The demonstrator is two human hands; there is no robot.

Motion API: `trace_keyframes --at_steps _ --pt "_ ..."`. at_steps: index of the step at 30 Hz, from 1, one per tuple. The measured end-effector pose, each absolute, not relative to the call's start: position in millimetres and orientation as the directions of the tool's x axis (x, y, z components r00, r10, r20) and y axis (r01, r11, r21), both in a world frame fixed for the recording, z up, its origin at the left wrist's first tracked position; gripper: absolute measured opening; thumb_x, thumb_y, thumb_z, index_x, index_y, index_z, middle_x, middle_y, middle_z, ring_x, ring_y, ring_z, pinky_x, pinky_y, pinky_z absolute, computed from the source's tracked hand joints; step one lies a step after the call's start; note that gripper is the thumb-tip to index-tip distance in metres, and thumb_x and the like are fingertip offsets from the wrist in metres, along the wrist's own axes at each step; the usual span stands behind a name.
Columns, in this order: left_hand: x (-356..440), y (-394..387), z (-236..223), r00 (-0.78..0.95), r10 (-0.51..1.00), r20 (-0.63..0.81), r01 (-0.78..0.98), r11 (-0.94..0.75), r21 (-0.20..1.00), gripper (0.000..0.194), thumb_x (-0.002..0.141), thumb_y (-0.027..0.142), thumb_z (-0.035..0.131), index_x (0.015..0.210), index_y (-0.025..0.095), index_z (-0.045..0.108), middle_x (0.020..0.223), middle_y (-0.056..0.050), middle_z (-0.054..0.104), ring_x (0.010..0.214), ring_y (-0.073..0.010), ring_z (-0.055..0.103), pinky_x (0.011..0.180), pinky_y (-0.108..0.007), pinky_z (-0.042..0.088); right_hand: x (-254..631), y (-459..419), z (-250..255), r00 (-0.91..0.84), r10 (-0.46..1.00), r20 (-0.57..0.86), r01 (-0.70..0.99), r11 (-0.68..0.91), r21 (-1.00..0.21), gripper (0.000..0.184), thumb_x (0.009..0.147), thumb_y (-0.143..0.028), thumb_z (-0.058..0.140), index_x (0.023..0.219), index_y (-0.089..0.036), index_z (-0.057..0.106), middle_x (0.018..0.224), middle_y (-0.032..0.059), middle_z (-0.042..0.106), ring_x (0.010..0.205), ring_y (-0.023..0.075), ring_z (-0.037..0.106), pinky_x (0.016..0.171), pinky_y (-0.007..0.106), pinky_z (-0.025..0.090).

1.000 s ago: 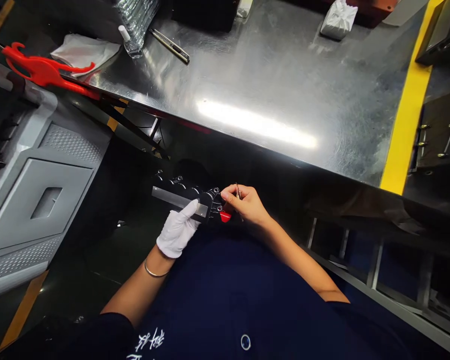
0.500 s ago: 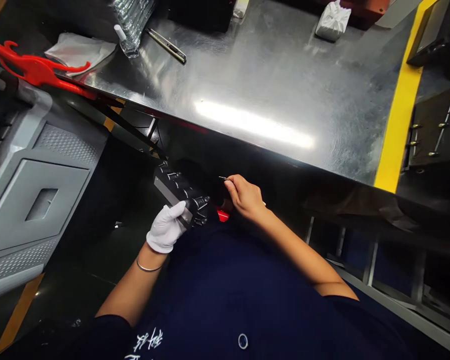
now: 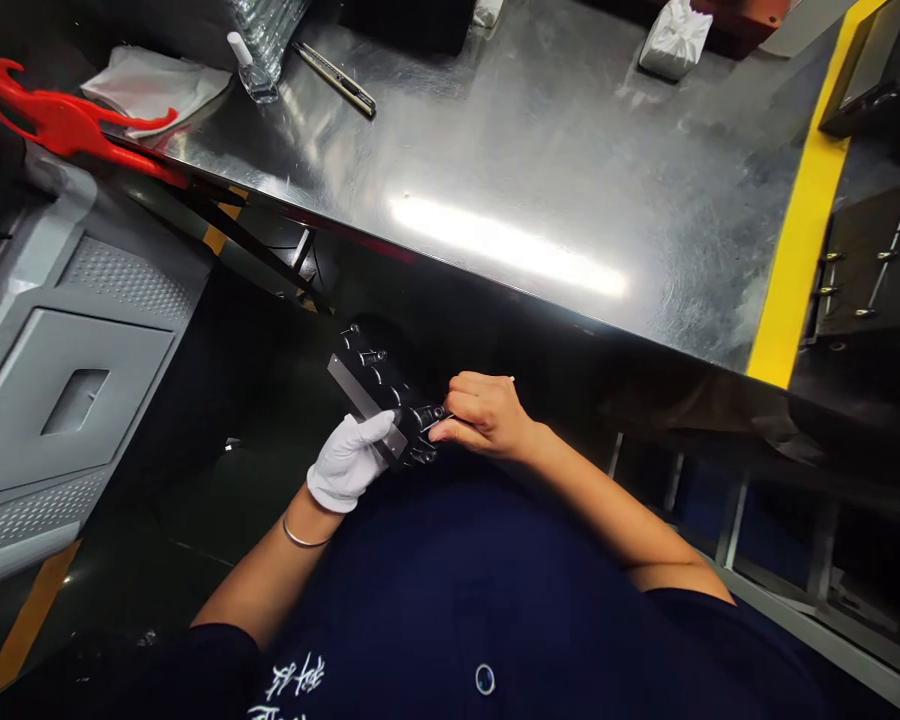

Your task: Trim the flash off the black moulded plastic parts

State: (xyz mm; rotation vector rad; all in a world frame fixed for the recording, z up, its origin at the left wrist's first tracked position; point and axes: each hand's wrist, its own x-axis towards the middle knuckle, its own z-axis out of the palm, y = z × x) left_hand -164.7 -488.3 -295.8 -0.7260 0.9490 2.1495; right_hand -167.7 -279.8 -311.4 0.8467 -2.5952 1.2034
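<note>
My left hand [image 3: 350, 460], in a white glove, is closed around the near end of a black block-shaped part [image 3: 386, 385]. A flat grey face runs along that part's left side, and rounded ridges and small prongs line its other side. My right hand [image 3: 487, 415], bare, pinches a slim pointed tool [image 3: 448, 417]. Its thin tip touches or lies very close to the prongs at the part's right end. Most of the tool is hidden in my fist, so its exact kind cannot be told.
Beyond my hands runs a shiny metal table [image 3: 540, 170]. On it are a utility knife [image 3: 337, 78], a small capped bottle [image 3: 253, 70], a white cloth [image 3: 154, 85] and a white wrapped block [image 3: 676, 40]. A red plastic holder [image 3: 75, 125] sits at its left edge. Grey machine housing [image 3: 67, 390] stands left.
My right hand has come down, bringing the slim tool's tip to the black part. My left hand has shifted slightly right with the part.
</note>
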Motion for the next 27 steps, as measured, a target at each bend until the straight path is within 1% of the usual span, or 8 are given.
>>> trace_keyframes --at_steps 2,5,7,10,12,15,19,27 --pt "-165.6 -483.6 -290.4 -0.57 0.315 -0.759 -0.76 -0.555 0.339 0.04 0.085 0.002 0.052 0.115 0.024 0.07 0.081 0.0 0.075 0.074 -0.0148 0.072 0.075 -0.022 0.06 -168.1 -283.2 -312.8 -0.84 -0.38 0.388 -0.543 0.554 -0.632 0.054 0.095 -0.059 0.043 0.061 -0.019 0.048 0.059 0.0001 0.045 0.057 0.012 0.04 0.053 0.028 0.025" --pt "-167.5 -476.9 -281.5 -0.464 0.269 -0.844 -0.753 -0.621 0.216 0.044 0.094 0.004 0.037 0.125 0.02 0.064 0.08 -0.002 0.076 0.071 -0.0119 0.073 0.075 -0.019 0.059 -168.6 -286.9 -311.0 -0.868 -0.329 0.373 -0.497 0.609 -0.619 0.054 0.097 -0.058 0.039 0.061 -0.019 0.049 0.06 0.0012 0.045 0.059 0.0129 0.041 0.054 0.028 0.027" --pt "-168.4 -473.9 -276.7 -0.412 0.28 -0.867 -0.732 -0.668 0.132 0.043 0.098 0.006 0.032 0.126 0.016 0.063 0.078 -0.003 0.075 0.068 -0.0102 0.072 0.074 -0.017 0.059 -169.7 -285.0 -308.2 -0.879 -0.337 0.338 -0.477 0.618 -0.625 0.054 0.099 -0.054 0.037 0.06 -0.019 0.048 0.059 0.0009 0.045 0.057 0.0126 0.041 0.053 0.028 0.027" --pt "-169.5 -474.1 -271.9 -0.389 0.34 -0.856 -0.703 -0.71 0.038 0.039 0.1 0.011 0.032 0.12 0.015 0.065 0.076 -0.002 0.075 0.066 -0.0094 0.072 0.07 -0.016 0.059 -173.2 -274.9 -302.8 -0.876 -0.368 0.312 -0.473 0.525 -0.708 0.047 0.103 -0.044 0.032 0.069 -0.019 0.053 0.062 0.0007 0.05 0.057 0.0115 0.045 0.054 0.026 0.032" --pt "-170.5 -476.7 -269.9 -0.391 0.363 -0.846 -0.695 -0.719 0.013 0.038 0.101 0.014 0.032 0.111 0.016 0.068 0.074 -0.001 0.075 0.064 -0.0109 0.072 0.062 -0.016 0.059 -176.9 -266.3 -298.9 -0.864 -0.383 0.325 -0.485 0.467 -0.739 0.041 0.103 -0.037 0.033 0.076 -0.019 0.058 0.063 0.0006 0.053 0.056 0.0109 0.047 0.056 0.025 0.034" --pt "-171.9 -481.2 -267.9 -0.365 0.384 -0.848 -0.707 -0.707 -0.016 0.038 0.102 0.018 0.032 0.096 0.016 0.069 0.067 0.001 0.073 0.06 -0.0125 0.071 0.052 -0.017 0.058 -184.1 -257.3 -294.2 -0.836 -0.421 0.351 -0.534 0.483 -0.694 0.033 0.1 -0.035 0.044 0.079 -0.019 0.063 0.062 0.0005 0.053 0.054 0.0112 0.047 0.053 0.026 0.033" --pt "-171.3 -485.8 -267.7 -0.306 0.43 -0.849 -0.749 -0.66 -0.065 0.036 0.101 0.02 0.035 0.09 0.014 0.069 0.071 -0.002 0.075 0.061 -0.0151 0.072 0.044 -0.019 0.056 -194.0 -255.1 -290.3 -0.806 -0.503 0.312 -0.562 0.485 -0.67 0.035 0.099 -0.04 0.047 0.078 -0.02 0.067 0.059 0.0007 0.052 0.053 0.0117 0.047 0.052 0.027 0.032" --pt "-165.7 -490.5 -269.8 -0.264 0.462 -0.847 -0.769 -0.63 -0.104 0.035 0.101 0.019 0.037 0.089 0.01 0.069 0.077 -0.007 0.076 0.068 -0.0178 0.074 0.056 -0.023 0.062 -199.3 -249.0 -283.8 -0.689 -0.702 0.181 -0.509 0.291 -0.81 0.039 0.099 -0.042 0.046 0.078 -0.019 0.069 0.063 0.0025 0.062 0.056 0.0115 0.053 0.057 0.026 0.039"
